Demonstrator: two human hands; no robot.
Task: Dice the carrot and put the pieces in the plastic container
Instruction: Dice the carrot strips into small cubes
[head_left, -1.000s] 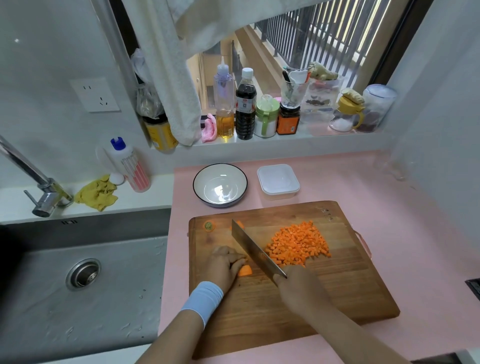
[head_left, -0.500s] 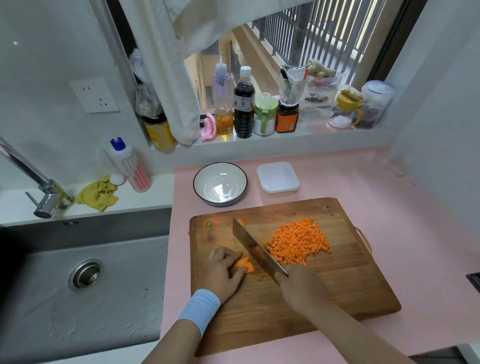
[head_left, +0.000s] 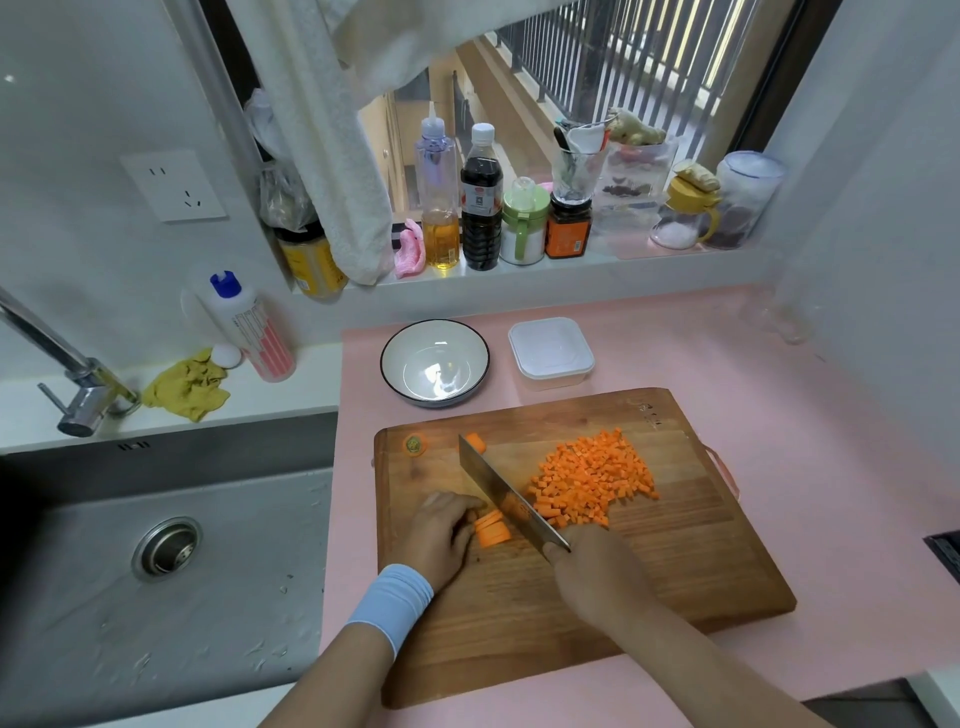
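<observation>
One bowl (head_left: 435, 362), one container (head_left: 551, 353), one knife (head_left: 506, 496) (two hands).

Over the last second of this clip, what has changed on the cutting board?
The carrot piece under the left hand now shows as several cut slices where only a small end showed before. The knife in the right hand has kept its slant beside it. The diced pile, bowl and plastic container stayed put, the container still without carrot.

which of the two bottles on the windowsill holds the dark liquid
The white-capped bottle with the red-and-white label, filled nearly to the neck with dark liquid. The nozzle-topped clear bottle to its left holds only a low level of yellow oil.
</observation>
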